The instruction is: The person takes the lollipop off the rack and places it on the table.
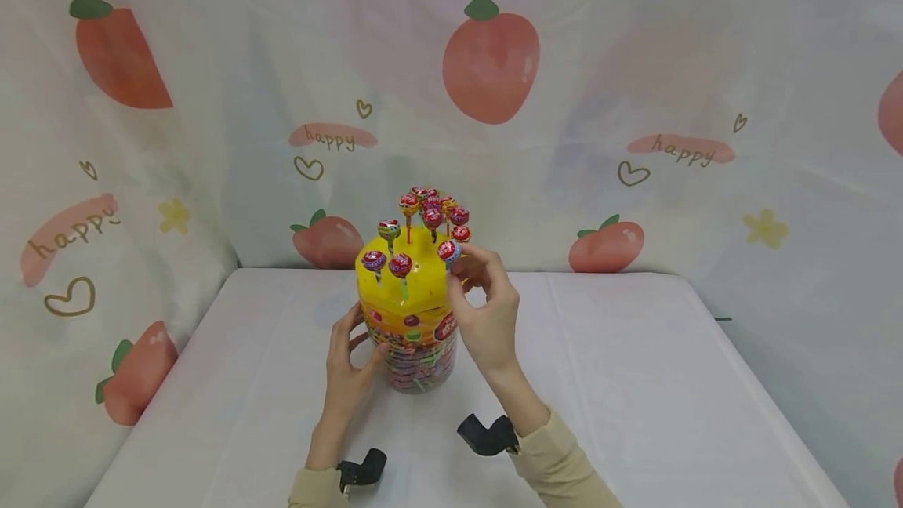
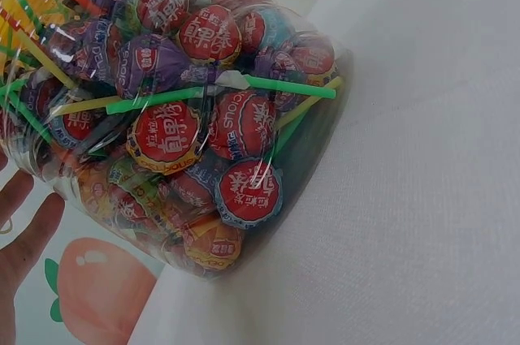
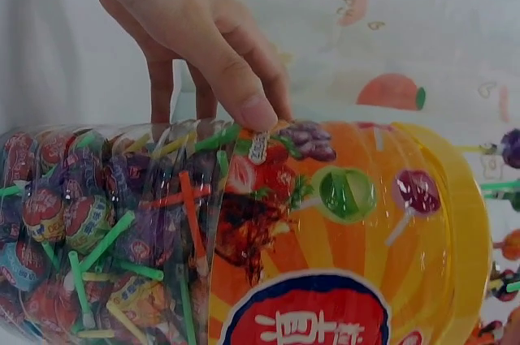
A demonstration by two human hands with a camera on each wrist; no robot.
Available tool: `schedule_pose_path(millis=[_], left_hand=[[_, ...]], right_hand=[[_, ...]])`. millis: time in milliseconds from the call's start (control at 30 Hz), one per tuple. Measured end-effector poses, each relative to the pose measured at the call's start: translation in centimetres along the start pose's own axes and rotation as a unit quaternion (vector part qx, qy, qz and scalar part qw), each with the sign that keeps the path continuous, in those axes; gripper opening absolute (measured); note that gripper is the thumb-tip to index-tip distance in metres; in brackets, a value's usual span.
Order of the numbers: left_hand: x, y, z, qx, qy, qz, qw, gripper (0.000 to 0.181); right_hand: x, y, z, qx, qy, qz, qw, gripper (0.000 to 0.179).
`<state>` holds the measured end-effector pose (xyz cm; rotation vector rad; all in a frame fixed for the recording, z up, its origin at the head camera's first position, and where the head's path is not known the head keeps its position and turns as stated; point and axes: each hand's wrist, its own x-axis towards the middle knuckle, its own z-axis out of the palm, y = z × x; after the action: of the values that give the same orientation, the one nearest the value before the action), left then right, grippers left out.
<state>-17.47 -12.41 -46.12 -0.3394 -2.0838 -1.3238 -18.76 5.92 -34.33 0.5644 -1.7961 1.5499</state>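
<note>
A clear plastic jar (image 1: 419, 371) full of wrapped lollipops stands upright on the table. Several lollipops poke up from its yellow lid (image 1: 430, 288), sticks down. My left hand (image 1: 348, 382) holds the jar's left side, thumb at the front and fingers reaching round behind. In the right wrist view that left hand (image 3: 187, 36) has its fingertips at the printed label (image 3: 349, 223). With thumb and forefinger, my right hand (image 1: 487, 316) pinches a red-and-blue lollipop (image 1: 448, 251) at the lid's right edge. Loose lollipops (image 2: 175, 130) lie jumbled inside the jar, seen through its wall.
A white cloth covers the table (image 1: 621, 382) on both sides of the jar. Behind it hangs a curtain (image 1: 550, 179) printed with peaches, hearts and the word "happy". Black wrist mounts (image 1: 487, 435) sit on both forearms, over beige sleeves (image 1: 564, 465).
</note>
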Motion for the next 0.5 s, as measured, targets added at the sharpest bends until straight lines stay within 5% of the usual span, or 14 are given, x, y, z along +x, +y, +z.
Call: schedule_pose_path(millis=[500], left_hand=[[-0.1,0.0,0.1,0.0,-0.001,-0.001,1.0,0.072]], right_hand=[[-1.1,-0.3,-2.5,-0.014,0.034,0.072,0.9967,0.032]])
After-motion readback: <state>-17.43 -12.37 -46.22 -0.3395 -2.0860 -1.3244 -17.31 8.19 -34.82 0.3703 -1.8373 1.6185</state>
